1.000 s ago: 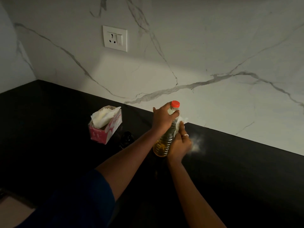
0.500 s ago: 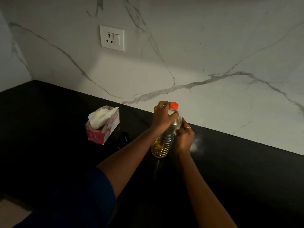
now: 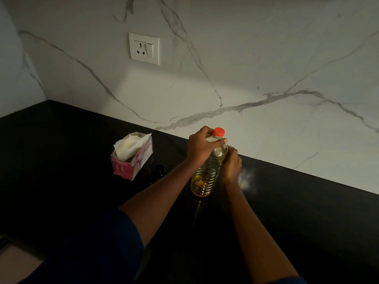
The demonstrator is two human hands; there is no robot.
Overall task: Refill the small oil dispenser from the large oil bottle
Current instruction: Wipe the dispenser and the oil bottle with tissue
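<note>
The large oil bottle (image 3: 205, 177) stands upright on the black counter (image 3: 61, 171), clear and ribbed, with yellow oil in its lower part and a red cap (image 3: 218, 132) screwed on. My left hand (image 3: 200, 146) grips its shoulder just below the cap. My right hand (image 3: 231, 167) curls round the bottle's right side, a little lower down. Left of the bottle, a small dark dispenser (image 3: 158, 171) stands on the counter, hard to make out against the black surface.
A pink tissue box (image 3: 133, 160) with white tissue sticking out sits left of the dispenser. A pale smudge or reflection (image 3: 246, 179) shows on the counter right of my right hand. A marble wall with a socket (image 3: 144, 48) runs behind.
The white tissue seen in my right hand a second ago no longer shows. That hand has closed in against the bottle's side. My left hand keeps its grip.
</note>
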